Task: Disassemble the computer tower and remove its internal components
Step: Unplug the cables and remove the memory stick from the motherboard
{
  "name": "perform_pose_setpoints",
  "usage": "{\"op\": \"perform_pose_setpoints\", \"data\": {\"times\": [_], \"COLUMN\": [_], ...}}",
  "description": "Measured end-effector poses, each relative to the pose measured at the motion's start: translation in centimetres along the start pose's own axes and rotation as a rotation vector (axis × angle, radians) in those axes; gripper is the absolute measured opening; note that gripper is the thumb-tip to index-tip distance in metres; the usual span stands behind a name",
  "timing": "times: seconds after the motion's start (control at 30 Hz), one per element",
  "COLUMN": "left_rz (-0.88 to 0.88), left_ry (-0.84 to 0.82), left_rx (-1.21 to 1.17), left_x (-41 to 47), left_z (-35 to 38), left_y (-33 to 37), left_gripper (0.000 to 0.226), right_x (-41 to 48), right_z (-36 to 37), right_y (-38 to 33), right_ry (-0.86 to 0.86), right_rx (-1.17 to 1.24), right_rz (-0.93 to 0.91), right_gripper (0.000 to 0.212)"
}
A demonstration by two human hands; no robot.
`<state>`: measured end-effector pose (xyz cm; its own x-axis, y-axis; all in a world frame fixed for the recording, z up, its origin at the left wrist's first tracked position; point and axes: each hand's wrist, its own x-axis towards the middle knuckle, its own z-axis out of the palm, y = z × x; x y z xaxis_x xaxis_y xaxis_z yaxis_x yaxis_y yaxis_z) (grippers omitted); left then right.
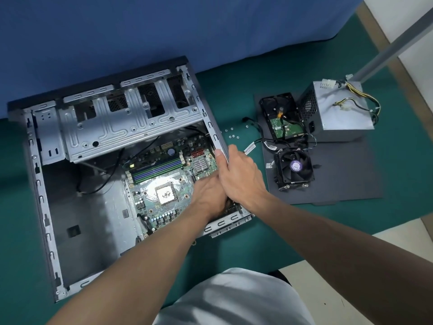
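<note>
Under the grip: 1 grey metal computer case, 1 green motherboard. Right of grip: 1 black hard drive, 1 grey power supply box, 1 black square fan, about 6 small silver screws.

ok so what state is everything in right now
case, on its side, open
motherboard, inside case, chip bare
fan, out, on black panel
hard drive, out, on black panel
power supply, out, cables loose
screws, loose on mat
right hand, grips case rim
left hand, inside case, fingers hidden
</note>
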<state>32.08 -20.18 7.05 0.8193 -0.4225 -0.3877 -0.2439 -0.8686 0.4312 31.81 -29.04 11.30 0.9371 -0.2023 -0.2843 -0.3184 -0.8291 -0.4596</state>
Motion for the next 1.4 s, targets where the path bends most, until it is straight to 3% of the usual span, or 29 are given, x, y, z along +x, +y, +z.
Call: {"op": "perform_pose_setpoints", "data": {"times": [0.1, 0.23, 0.4, 0.63, 0.83, 1.07, 1.17, 1.23, 1.3, 1.4], "left_rz": [-0.175, -0.038, -0.015, -0.348, -0.507, -0.477, -0.406, -0.357, -0.359, -0.375], "left_ry": [0.147, 0.048, 0.105, 0.09, -0.014, -0.011, 0.158, 0.242, 0.145, -0.157], "left_rx": [-0.109, -0.055, 0.044, 0.178, 0.125, -0.067, -0.075, -0.149, -0.228, -0.386], "left_x": [0.4, -0.3, -1.4, -4.9, -5.9, -5.5, -5.6, -5.6, -5.1, -3.7], "left_z": [-0.1, -0.3, -3.0, -6.5, -6.1, -5.0, -4.1, -3.9, -3.8, -3.8], "left_y": [-0.3, -0.2, -3.7, -12.1, -12.7, -7.4, -5.3, -4.5, -4.3, -4.4], "left_gripper": [0.012, 0.002, 0.017, 0.022, 0.028, 0.025, 0.043, 0.036, 0.028, 0.027], "right_x": [0.1, 0.1, 0.2, 0.2, 0.2, 0.2, 0.1, 0.1, 0.1, 0.1], "right_z": [0.1, 0.3, 0.4, 0.5, 0.5, 0.3, 0.2, 0.1, 0.1, 0.0], "right_y": [0.1, 0.1, 0.3, 0.5, 0.4, 0.4, 0.4, 0.3, 0.3, 0.2], "right_ry": [0.004, 0.01, 0.022, 0.023, 0.025, 0.007, 0.014, 0.025, 0.027, 0.021], "right_rx": [0.006, 0.011, 0.02, 0.029, 0.013, 0.026, 0.033, 0.037, 0.035, 0.034], "right_rz": [0.002, 0.0, -0.004, -0.016, -0.007, 0.001, -0.002, -0.004, -0.003, 0.0], "right_gripper": [0.035, 0.035, 0.039, 0.043, 0.048, 0.055, 0.053, 0.049, 0.048, 0.045]}}
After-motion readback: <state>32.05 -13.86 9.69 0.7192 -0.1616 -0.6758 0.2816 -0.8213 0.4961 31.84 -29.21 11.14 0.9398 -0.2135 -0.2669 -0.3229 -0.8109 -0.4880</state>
